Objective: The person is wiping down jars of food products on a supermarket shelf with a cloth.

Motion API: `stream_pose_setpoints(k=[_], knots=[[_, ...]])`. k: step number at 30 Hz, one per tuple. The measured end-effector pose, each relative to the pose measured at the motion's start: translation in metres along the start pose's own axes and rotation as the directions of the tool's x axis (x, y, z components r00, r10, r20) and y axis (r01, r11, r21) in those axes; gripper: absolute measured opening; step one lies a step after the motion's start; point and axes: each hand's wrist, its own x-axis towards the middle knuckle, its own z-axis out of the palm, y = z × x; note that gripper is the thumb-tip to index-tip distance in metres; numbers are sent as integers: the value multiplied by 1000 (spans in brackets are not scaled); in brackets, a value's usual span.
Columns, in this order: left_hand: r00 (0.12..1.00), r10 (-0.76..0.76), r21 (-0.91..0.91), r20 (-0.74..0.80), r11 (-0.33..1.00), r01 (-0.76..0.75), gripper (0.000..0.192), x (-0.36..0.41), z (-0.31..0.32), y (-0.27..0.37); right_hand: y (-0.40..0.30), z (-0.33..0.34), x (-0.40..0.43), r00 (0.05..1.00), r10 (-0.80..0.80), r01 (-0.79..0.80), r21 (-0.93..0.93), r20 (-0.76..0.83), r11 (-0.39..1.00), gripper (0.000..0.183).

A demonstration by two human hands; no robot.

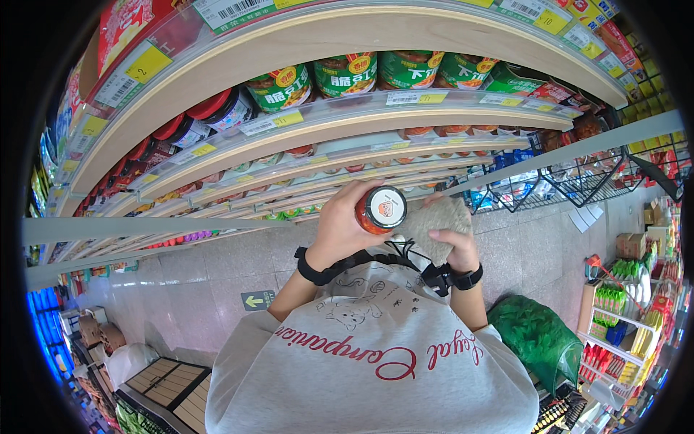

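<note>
A glass jar with a dark lid and red contents (386, 207) is gripped in my left hand (342, 225), its lid facing up towards the camera. Just right of it, a grey-beige cloth (440, 225) is pinched in my right hand (460, 247), with the thumb lying on top. The cloth hangs beside the jar; whether they touch, I cannot tell. Both wrists wear black bands. Beyond my hands, green-labelled jars (345, 75) stand in a row on a shelf, and red-lidded jars (209, 103) stand to their left.
Curved-looking wooden shelf edges (347, 122) with price tags rise before me. Black wire baskets (580, 173) holding packets hang at the right. A large green bag (534, 336) is at my lower right, near a stocked rack (618, 325). Tiled floor (200, 287) shows below, with a green arrow sign (258, 300).
</note>
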Motion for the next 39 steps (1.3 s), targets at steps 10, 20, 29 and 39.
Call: stream_pose_setpoints(k=[10, 20, 29, 39], knots=[[984, -175, -639, 44, 752, 162, 63, 2, 18, -34, 12, 14, 12, 920, -33, 112, -179, 391, 977, 42], [878, -430, -786, 210, 459, 413, 56, 3, 21, -50, 29, 7, 10, 926, 17, 57, -185, 377, 981, 41], [986, 33, -352, -166, 932, -91, 69, 18, 19, -22, 21, 11, 27, 859, -194, 394, -372, 473, 840, 45], [621, 783, 511, -29, 546, -664, 37, 51, 3, -93, 35, 24, 52, 810, -286, 540, -461, 511, 704, 33]])
